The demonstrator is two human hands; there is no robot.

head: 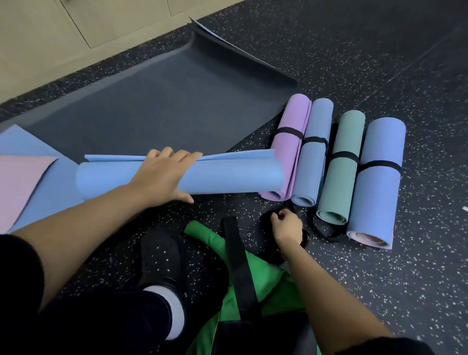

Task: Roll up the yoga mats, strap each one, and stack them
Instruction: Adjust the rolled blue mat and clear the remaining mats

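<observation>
Blue foam mat [227, 174] is lying rolled into a loose, unstrapped tube on the speckled floor [433, 78], its outer edge standing free along the top. The left hand [163, 174] is gripping its middle, fingers curled over the top and thumb spread on the near side. The right hand [287, 228] is pinching a black strap [265, 221] on the floor, just beside four strapped rolls: purple roll [290, 142], grey-blue roll [314, 154], green roll [340, 168] and periwinkle roll [377, 183]. A dark grey mat [164, 99] is lying flat behind.

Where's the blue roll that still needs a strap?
Head view, left of centre: the blue roll lies crosswise on the floor under the left hand, its right end beside the strapped purple roll.
</observation>
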